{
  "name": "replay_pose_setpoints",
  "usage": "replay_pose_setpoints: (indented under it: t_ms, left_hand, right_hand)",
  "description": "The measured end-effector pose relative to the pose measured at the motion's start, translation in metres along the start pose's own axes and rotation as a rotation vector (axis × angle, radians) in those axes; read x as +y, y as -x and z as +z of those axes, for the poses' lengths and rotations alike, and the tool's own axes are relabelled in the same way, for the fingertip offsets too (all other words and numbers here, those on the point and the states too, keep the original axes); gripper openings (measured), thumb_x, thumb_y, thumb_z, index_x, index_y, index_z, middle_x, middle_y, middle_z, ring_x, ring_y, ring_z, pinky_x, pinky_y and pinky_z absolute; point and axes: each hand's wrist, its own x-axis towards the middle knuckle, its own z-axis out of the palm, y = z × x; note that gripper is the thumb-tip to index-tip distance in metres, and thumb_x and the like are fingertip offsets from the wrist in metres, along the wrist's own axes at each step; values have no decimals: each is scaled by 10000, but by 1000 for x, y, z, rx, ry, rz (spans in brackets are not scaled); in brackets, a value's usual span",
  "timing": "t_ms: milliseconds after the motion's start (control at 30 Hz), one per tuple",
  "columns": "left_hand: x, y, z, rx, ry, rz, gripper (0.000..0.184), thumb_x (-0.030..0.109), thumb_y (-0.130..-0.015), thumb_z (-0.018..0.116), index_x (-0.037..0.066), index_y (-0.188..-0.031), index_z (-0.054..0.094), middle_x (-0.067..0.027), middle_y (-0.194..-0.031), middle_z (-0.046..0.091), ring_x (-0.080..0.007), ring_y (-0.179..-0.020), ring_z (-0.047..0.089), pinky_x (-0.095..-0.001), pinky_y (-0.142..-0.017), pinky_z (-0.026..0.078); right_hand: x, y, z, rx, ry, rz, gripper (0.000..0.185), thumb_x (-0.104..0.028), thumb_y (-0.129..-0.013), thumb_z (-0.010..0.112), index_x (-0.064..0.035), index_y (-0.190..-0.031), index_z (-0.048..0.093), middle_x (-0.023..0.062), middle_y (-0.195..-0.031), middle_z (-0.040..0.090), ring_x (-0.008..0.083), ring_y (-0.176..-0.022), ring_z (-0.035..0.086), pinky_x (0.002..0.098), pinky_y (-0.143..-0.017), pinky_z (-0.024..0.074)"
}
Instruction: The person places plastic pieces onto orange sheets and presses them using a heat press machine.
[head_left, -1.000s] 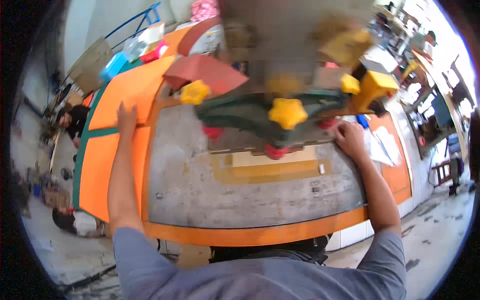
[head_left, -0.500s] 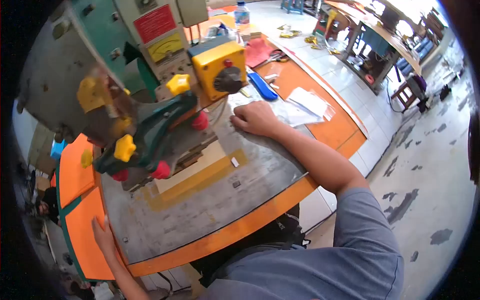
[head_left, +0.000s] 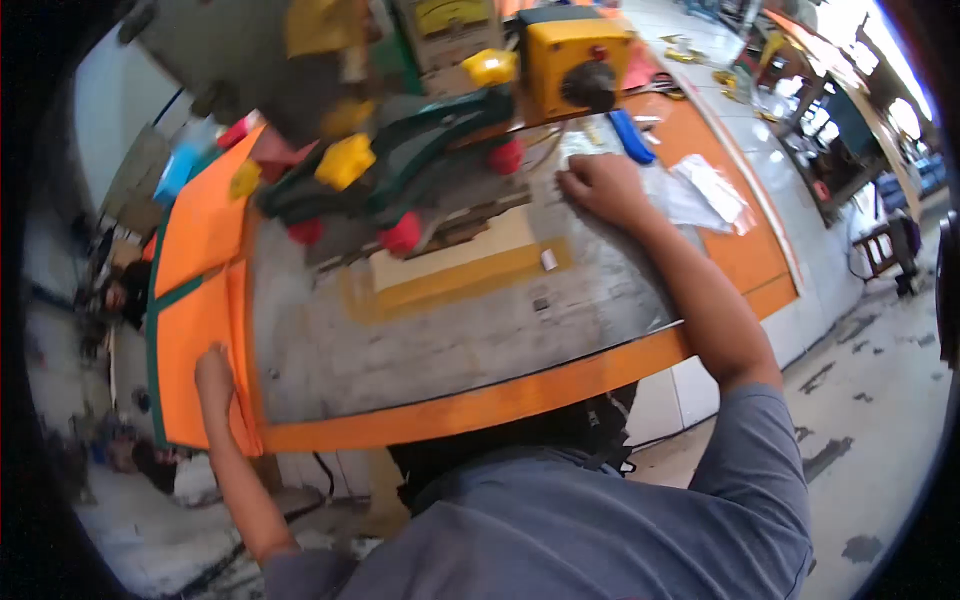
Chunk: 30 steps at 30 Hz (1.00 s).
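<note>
My left hand [head_left: 214, 378] is at the left on a stack of bright orange sheets [head_left: 190, 335], its fingers closed at the top sheet, whose right edge stands slightly raised. The fingertips are small and blurred. My right hand [head_left: 603, 187] rests in a loose fist on the grey metal bed [head_left: 420, 360], with nothing visible in it. It lies just below a yellow control box [head_left: 565, 65] with a black knob. Between the hands is a pale rectangular board [head_left: 455, 255] bordered by brown tape, below a dark green clamp frame [head_left: 430, 130] with yellow star knobs and red feet.
A blue cutter [head_left: 630, 137], scissors [head_left: 665, 88] and a white packet in clear plastic [head_left: 705, 190] lie on the orange side table at right. An orange edge [head_left: 500, 400] borders the bed in front. Further off is a workbench [head_left: 850, 110].
The view has swung, shifting the machine up and right in the picture. My left hand has moved further up the orange sheets, and the top sheet's edge has lifted. My right hand stays put.
</note>
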Motion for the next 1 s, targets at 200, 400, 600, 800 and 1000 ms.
replay_pose_setpoints:
  t_ms: [200,400,600,800,1000]
  left_hand:
    - [23,10,-32,167,156,72,320,244,-1039,657,-44,-899,667,-278,-832,657,-458,-780,658,-520,-681,488]
    - [-15,-5,-28,52,429,159,351,241,-1033,699,-32,-835,603,-135,-662,537,-230,-609,550,-403,-617,450]
    - [-25,3,-32,-239,683,54,184,152,-1004,696,18,-930,595,1,-737,501,-117,-704,484,-331,-647,435]
    - [-10,10,-64,-43,374,87,240,146,-995,706,-20,-868,588,-111,-721,546,-215,-672,550,-383,-640,451]
    - [77,32,-98,179,370,177,260,231,-1033,671,-23,-978,664,-206,-883,686,-383,-780,668,-442,-704,510]
  right_hand:
    - [11,-1,1,-56,30,9,425,-435,-995,632,-68,-780,651,208,-720,657,443,-733,662,569,-668,469]
    - [5,-4,-4,-69,10,-16,410,-417,-1003,628,-59,-805,653,218,-735,666,453,-756,670,566,-690,486]
    - [-18,-5,-18,-101,-23,45,413,-412,-1014,619,-48,-822,651,221,-767,679,451,-777,674,563,-693,486]
    - [-12,-5,-14,-103,23,46,415,-421,-1015,619,-53,-828,657,230,-782,681,453,-788,676,565,-694,484]
    - [-17,-4,-13,-87,-1,32,422,-435,-1018,617,-58,-836,663,225,-782,682,457,-794,676,563,-702,488]
